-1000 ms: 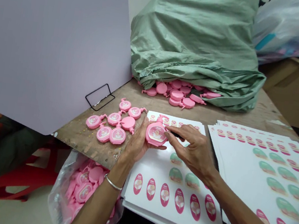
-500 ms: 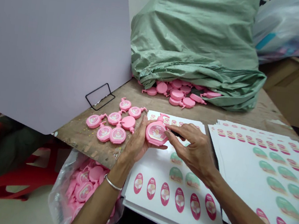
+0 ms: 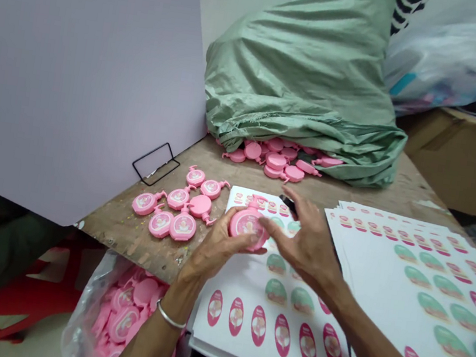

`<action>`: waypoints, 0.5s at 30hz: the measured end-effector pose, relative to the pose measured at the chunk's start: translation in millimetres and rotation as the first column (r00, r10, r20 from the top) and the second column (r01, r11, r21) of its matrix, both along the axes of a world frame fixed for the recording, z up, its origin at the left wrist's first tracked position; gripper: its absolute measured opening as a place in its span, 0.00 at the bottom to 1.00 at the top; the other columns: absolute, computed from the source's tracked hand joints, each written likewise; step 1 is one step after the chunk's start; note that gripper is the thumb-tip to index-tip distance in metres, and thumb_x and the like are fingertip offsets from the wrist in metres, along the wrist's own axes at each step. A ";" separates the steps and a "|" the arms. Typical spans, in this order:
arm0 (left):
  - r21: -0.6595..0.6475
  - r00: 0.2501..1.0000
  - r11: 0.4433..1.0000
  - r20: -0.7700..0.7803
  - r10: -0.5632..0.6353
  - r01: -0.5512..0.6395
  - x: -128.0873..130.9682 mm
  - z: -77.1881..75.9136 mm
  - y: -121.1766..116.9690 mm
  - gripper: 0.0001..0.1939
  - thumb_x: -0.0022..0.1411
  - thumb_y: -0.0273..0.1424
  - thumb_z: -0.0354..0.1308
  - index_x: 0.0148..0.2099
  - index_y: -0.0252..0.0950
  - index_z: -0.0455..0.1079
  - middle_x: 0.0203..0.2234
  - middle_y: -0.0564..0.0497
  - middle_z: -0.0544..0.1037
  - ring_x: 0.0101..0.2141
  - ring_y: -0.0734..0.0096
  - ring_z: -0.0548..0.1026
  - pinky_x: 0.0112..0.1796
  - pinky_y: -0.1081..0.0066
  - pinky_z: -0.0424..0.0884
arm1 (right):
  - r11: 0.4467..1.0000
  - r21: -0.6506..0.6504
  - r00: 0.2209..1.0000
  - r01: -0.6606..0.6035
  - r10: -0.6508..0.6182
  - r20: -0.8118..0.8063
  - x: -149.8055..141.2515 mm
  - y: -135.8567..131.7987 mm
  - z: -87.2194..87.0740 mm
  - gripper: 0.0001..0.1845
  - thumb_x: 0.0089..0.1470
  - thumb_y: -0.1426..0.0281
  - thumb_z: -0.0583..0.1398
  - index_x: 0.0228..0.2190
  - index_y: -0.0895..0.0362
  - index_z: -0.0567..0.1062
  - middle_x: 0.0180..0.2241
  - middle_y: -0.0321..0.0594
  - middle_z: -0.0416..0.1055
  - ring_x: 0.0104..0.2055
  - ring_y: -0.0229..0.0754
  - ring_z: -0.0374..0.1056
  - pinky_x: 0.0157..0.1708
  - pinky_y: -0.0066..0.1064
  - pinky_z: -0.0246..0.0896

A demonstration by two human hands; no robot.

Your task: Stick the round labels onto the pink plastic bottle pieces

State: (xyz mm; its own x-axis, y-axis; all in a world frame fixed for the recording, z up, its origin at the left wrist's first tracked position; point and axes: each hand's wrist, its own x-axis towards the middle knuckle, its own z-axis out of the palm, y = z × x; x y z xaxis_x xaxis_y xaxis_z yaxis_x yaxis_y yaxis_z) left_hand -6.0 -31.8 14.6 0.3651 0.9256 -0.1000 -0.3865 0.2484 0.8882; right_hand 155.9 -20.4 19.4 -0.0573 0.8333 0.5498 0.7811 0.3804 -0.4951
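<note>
In the head view my left hand (image 3: 215, 243) grips a pink toy pump bottle (image 3: 245, 227) with a picture label on its front, its left thumb across the label's lower part. My right hand (image 3: 311, 239) touches the label's right side with its thumb, the index finger lifted away. A small black tool (image 3: 289, 203) sticks out from among the right fingers; its kind is unclear. Beneath both hands lies a stack of sticker sheets (image 3: 242, 336) with pink ovals and green labels. Left of the hands, several pink pump bottles (image 3: 183, 226) lie on the wooden table (image 3: 124, 233).
A green sack (image 3: 297, 69) spills more pink bottles at the back. Below the table edge hangs a clear bag (image 3: 80, 310) of pink bottles. More sticker sheets (image 3: 368, 262) lie to the right. A grey panel (image 3: 79, 73), black wire stand (image 3: 155, 164) and red stool (image 3: 44, 293) stand left.
My right thumb now presses on the label while the index finger has lifted off the bottle. My left thumb has moved onto the bottle's front. The view has tilted slightly.
</note>
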 end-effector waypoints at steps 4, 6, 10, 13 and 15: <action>-0.017 0.993 1.000 -0.112 0.024 -0.026 -11.9 -8.2 -10.1 0.27 0.50 0.34 0.67 0.52 0.36 0.67 0.43 0.43 0.76 0.42 0.59 0.76 0.39 0.62 0.76 | 0.990 -0.140 0.988 -0.023 0.002 -0.153 8.8 25.3 -19.5 0.40 0.48 0.50 0.63 0.57 0.57 0.63 0.53 0.51 0.69 0.52 0.52 0.66 0.49 0.43 0.63; -0.033 0.941 0.986 -0.304 0.147 -0.165 -30.0 -18.0 -10.6 0.26 0.55 0.42 0.62 0.52 0.35 0.66 0.40 0.43 0.77 0.38 0.58 0.77 0.37 0.60 0.76 | 0.966 -0.248 0.992 0.068 -0.092 -0.087 28.9 50.9 -31.2 0.37 0.51 0.51 0.61 0.57 0.56 0.63 0.53 0.49 0.69 0.52 0.51 0.67 0.50 0.41 0.63; 0.333 0.489 0.893 -0.750 0.445 -0.302 -69.7 -40.9 0.5 0.22 0.59 0.49 0.53 0.41 0.35 0.70 0.33 0.45 0.76 0.38 0.55 0.74 0.41 0.56 0.71 | 0.859 -0.419 0.954 0.293 -0.290 0.073 70.4 113.3 -49.2 0.25 0.55 0.54 0.59 0.47 0.59 0.73 0.44 0.51 0.75 0.48 0.53 0.70 0.45 0.41 0.63; 0.577 0.180 0.789 -0.771 0.611 -0.211 -82.0 -50.2 8.9 0.22 0.60 0.49 0.51 0.43 0.35 0.70 0.39 0.41 0.75 0.43 0.50 0.71 0.46 0.51 0.67 | 0.779 -0.472 0.909 0.412 -0.388 0.151 75.0 150.6 -60.1 0.23 0.55 0.54 0.59 0.40 0.62 0.75 0.40 0.52 0.75 0.46 0.54 0.70 0.44 0.44 0.63; 0.729 0.048 0.672 -0.672 0.739 -0.129 -81.6 -51.6 11.3 0.23 0.61 0.46 0.51 0.47 0.33 0.69 0.46 0.38 0.72 0.49 0.47 0.68 0.49 0.49 0.65 | 0.743 -0.492 0.888 0.454 -0.421 0.183 67.8 166.3 -67.1 0.21 0.57 0.56 0.59 0.42 0.61 0.74 0.43 0.48 0.73 0.46 0.48 0.70 0.46 0.45 0.64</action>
State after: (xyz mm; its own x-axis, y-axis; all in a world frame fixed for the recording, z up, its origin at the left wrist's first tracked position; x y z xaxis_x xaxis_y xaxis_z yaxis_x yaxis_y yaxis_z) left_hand -87.7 -20.5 -37.0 -0.2009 0.8865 0.4169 0.8290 -0.0729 0.5545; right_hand 223.7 146.0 -47.7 0.3661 0.9294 0.0476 0.8313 -0.3037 -0.4654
